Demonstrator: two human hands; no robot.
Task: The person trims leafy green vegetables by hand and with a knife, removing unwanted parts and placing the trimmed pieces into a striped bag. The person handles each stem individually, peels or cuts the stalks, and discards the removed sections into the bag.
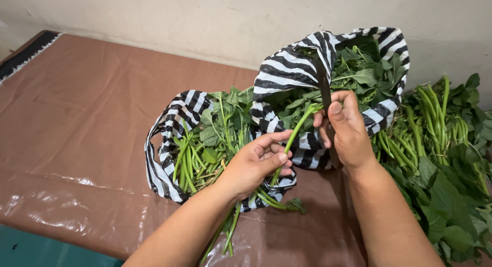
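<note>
Two bare forearms come up from the bottom edge, cut off below the elbows. Left hand [256, 162]: grip closed, thumb pressed toward curled fingers, pinching a green stalk [296, 130] low on its length. Right hand [348, 129]: grip closed, fingers wrapped round the top of that same stalk and round a dark narrow blade-like thing [324, 90] standing upright against the thumb. Its lower end is hidden behind the hand; cannot tell for certain what it is.

Stalk runs on a slant between the two hands, over the middle of a black-and-white striped plastic bag [287, 72].

Bag lies open on the surface and sags into two pockets. Left pocket: cut green stems [185, 162] and some leaves, stems poking out past the bag edge toward the camera. Right pocket, raised higher: leafy greens [361, 67], filling it to the rim.

Right of the bag, touching it, a loose heap of leafy greens with long stems [441, 159] lies straight on the surface, cut off by the right edge.

Surface [82, 118] is covered with a brown plastic sheet, creased and shiny. Pale wall [205, 16] behind. A dark strip at far left and a teal patch at bottom left are too cut off to identify.
</note>
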